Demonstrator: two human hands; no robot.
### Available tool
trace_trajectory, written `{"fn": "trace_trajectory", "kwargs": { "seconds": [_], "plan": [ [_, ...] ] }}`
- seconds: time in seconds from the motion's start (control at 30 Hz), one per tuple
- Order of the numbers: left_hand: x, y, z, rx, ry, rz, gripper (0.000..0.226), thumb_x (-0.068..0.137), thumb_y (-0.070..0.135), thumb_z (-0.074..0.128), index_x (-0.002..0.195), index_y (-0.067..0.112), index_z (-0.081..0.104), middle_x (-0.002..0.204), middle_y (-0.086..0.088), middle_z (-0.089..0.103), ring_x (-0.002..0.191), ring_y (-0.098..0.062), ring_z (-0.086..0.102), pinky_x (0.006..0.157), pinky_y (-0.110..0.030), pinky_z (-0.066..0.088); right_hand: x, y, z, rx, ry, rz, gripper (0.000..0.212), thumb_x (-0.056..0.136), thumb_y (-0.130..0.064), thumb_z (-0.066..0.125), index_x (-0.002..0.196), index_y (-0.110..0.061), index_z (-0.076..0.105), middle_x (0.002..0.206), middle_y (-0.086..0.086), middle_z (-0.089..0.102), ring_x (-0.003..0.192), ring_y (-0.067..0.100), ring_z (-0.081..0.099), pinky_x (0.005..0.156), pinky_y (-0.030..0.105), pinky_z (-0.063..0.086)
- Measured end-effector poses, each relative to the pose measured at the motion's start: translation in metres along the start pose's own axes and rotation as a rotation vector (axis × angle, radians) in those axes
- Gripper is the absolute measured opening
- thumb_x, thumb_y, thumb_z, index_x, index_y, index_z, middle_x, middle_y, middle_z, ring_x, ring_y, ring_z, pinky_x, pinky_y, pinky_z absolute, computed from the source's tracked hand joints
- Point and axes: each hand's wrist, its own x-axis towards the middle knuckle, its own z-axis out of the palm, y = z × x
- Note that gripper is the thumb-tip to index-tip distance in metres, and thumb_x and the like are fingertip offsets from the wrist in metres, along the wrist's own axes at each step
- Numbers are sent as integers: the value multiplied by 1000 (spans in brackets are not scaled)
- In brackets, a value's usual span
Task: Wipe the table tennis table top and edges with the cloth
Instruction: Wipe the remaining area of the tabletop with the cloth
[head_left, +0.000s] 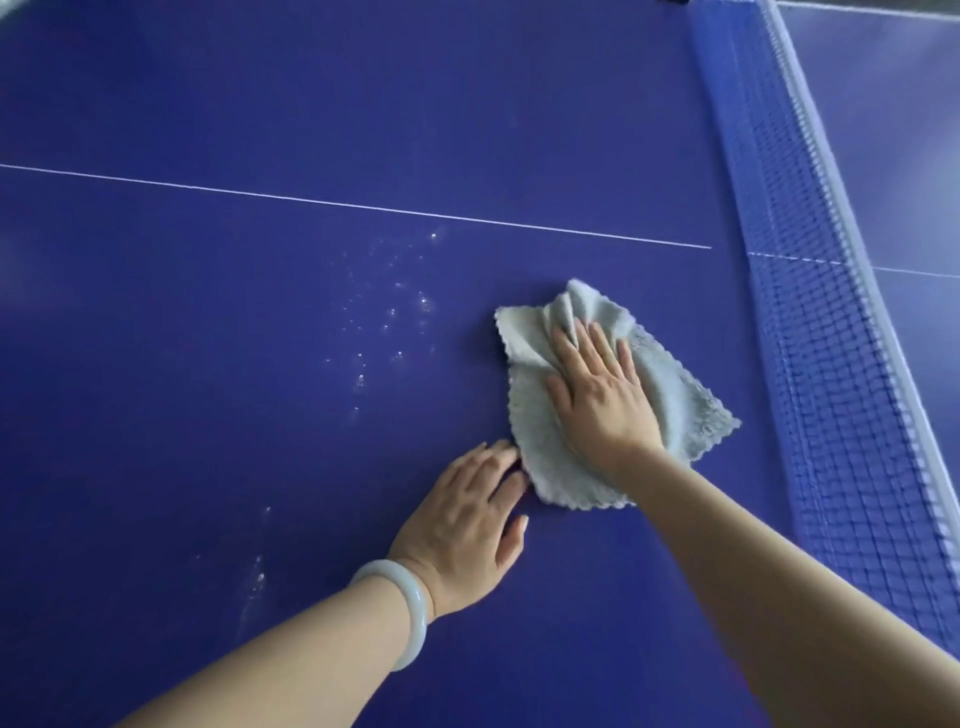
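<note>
The blue table tennis table top (260, 364) fills the view. A pale grey cloth (680, 395) with a scalloped hem lies on it, bunched at its far end. My right hand (602, 395) presses flat on the middle of the cloth, fingers straight and pointing away from me. My left hand (467, 525) rests flat on the table beside the cloth's near left corner, fingertips touching its edge. A pale bangle sits on my left wrist. Whitish droplets and smears (389, 322) speckle the surface left of the cloth.
The net (810, 312), with a white top band, runs along the right side from far to near. A thin white centre line (363, 208) crosses the table beyond the cloth. More white streaks (257, 571) mark the surface near my left forearm.
</note>
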Motion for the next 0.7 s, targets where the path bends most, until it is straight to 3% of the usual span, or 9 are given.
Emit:
{"fn": "trace_trajectory", "kwargs": {
  "seconds": [0.03, 0.1, 0.2, 0.27, 0.33, 0.43, 0.53, 0.6, 0.7],
  "plan": [
    [0, 0, 0, -6, -4, -1, 52, 97, 37, 39, 141, 14, 50, 149, -7, 45, 139, -24, 41, 119, -40, 30, -11, 16, -5, 6, -3, -36, 58, 106, -45, 22, 160, -31, 10, 168, -5, 7, 155, 17, 3, 125, 33, -4],
    [0, 0, -1, -5, 0, -5, 55, 97, 37, 37, 145, 13, 47, 150, -5, 43, 140, -22, 40, 119, -39, 29, -30, 54, -16, 28, 45, 101, 57, 106, -41, 25, 160, -34, 8, 168, -11, 2, 155, 17, 5, 124, 32, 0],
    [0, 0, -1, -9, -2, -4, 56, 98, 38, 34, 146, 13, 45, 151, -5, 42, 141, -22, 39, 120, -38, 28, -42, 79, -25, 64, 71, 517, 58, 103, -47, 21, 159, -37, 9, 168, -9, 3, 155, 20, 1, 125, 45, -2],
    [0, 1, -2, -12, -15, -9, 56, 98, 38, 32, 147, 13, 45, 152, -5, 41, 141, -22, 38, 120, -38, 26, -52, 51, -19, 62, 51, 623, 60, 103, -48, 21, 160, -32, 11, 169, -3, 2, 155, 27, -3, 123, 55, -3],
    [1, 1, -4, -16, -10, -10, 56, 97, 37, 32, 144, 11, 48, 150, -6, 43, 139, -23, 41, 119, -38, 29, -80, 9, -8, 11, 41, 538, 62, 103, -51, 20, 160, -30, 10, 169, -1, -2, 155, 32, -5, 121, 61, -4],
    [1, 1, -4, -20, 11, -14, 52, 95, 36, 36, 132, 9, 59, 142, -10, 51, 131, -27, 50, 116, -40, 33, -147, -29, 7, -44, 32, 250, 61, 103, -54, 20, 160, -37, 6, 168, -11, -3, 155, 24, -6, 121, 49, -16],
    [0, 0, -3, -23, -2, -10, 53, 96, 36, 34, 136, 10, 56, 144, -10, 49, 133, -27, 47, 117, -40, 32, -144, -1, -5, -42, -7, 113, 59, 104, -47, 21, 159, -39, 3, 167, -15, 0, 155, 17, -3, 124, 50, -3],
    [0, 0, -3, -28, -3, -15, 55, 97, 37, 33, 143, 11, 49, 149, -8, 45, 138, -25, 42, 119, -39, 29, -115, 21, -13, -69, 20, 240, 58, 104, -40, 21, 160, -37, 3, 168, -12, 2, 155, 17, -1, 124, 52, 2],
    [-1, -2, -2, -42, -16, -18, 56, 98, 37, 33, 147, 12, 45, 153, -5, 40, 142, -23, 36, 121, -37, 23, -74, 22, -16, -2, 22, 533, 60, 103, -25, 27, 159, -34, 8, 169, -7, 3, 155, 22, -2, 123, 55, -3]
  ]
}}
